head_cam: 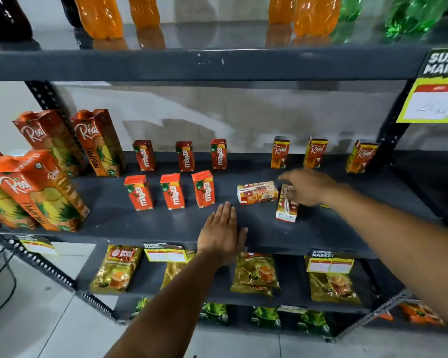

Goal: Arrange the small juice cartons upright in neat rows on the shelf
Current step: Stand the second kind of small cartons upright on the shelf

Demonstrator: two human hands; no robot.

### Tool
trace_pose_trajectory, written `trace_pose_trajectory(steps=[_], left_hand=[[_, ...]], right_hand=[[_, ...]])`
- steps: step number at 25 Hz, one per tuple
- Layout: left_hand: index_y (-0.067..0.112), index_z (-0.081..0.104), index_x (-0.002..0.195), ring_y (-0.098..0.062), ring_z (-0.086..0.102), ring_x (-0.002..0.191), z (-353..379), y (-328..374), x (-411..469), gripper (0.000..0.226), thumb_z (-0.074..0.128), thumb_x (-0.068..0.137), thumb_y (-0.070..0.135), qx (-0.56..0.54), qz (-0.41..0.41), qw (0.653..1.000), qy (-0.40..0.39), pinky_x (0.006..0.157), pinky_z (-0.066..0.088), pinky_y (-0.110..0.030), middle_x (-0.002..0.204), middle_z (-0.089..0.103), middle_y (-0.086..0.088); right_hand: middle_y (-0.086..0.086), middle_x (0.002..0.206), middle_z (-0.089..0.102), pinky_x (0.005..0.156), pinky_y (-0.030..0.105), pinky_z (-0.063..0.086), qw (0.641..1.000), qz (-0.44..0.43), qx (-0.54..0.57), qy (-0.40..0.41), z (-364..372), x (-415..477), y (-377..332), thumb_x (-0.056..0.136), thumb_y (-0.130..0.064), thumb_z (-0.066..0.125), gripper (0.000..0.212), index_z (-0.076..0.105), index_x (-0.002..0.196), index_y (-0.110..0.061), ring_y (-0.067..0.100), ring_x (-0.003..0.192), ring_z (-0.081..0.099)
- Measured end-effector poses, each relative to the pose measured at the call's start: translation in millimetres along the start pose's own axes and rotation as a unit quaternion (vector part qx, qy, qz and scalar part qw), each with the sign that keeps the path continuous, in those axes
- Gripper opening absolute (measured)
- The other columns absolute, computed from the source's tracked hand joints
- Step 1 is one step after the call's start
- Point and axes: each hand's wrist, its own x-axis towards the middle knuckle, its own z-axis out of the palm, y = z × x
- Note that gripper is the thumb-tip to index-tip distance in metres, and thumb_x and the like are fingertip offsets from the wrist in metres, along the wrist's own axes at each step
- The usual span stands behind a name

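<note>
1. The shelf (145, 223) is a dark board across the middle of the frame.
2. Six red cartons (172, 191) stand upright at centre-left, in two rows of three.
3. Three Real cartons (279, 152) stand upright at the back, right of centre, spaced apart.
4. A fallen carton (258, 192) lies on its side at centre, just left of the right hand (308, 187).
5. The right hand reaches in from the lower right; its fingers close on a tilted carton (286, 206), which stands on the shelf just below the hand with its top under the fingers.
6. The left hand (221, 233) lies flat and open on the shelf's front edge, fingers together, holding nothing, well below the fallen carton.
7. Large pineapple cartons (36, 189) lean at the left of the frame.
</note>
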Motion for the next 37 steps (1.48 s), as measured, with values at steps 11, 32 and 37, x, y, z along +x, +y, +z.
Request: trace_pose_trajectory(steps=[11,32,37], left_hand=[[0.002,0.011,0.148,-0.025,0.001,0.146,0,0,2,0.078,0.009,0.091,0.055,0.007,0.002,1.0,-0.01,0.116,-0.001,-0.037,0.159,0.006,-0.016],[0.004,0.008,0.149,-0.023,-0.002,0.146,0,1,-1,0.077,0.01,0.093,0.057,0.001,-0.005,1.0,-0.022,0.116,-0.003,-0.035,0.16,0.003,-0.013],[0.004,0.008,0.149,-0.023,-0.003,0.146,-1,1,-1,0.076,0.01,0.093,0.057,0.001,-0.008,1.0,-0.023,0.116,-0.003,-0.036,0.16,0.003,-0.013]], right_hand=[[0.008,0.138,0.052,0.095,0.042,0.043,0.991,-0.085,-0.06,-0.085,26,62,-39,0.078,-0.032,0.072,0.073,0.039,0.142,-0.022,0.027,0.121,0.049],[0.013,0.118,0.058,0.075,0.037,0.049,0.955,0.124,0.208,0.173,44,47,-54,0.059,-0.054,0.08,0.084,0.037,0.119,-0.014,0.031,0.104,0.06],[0.01,0.13,0.053,0.076,0.038,0.044,0.96,0.137,0.2,0.142,22,47,-57,0.058,-0.082,0.058,0.105,0.037,0.132,-0.012,0.031,0.117,0.053]])
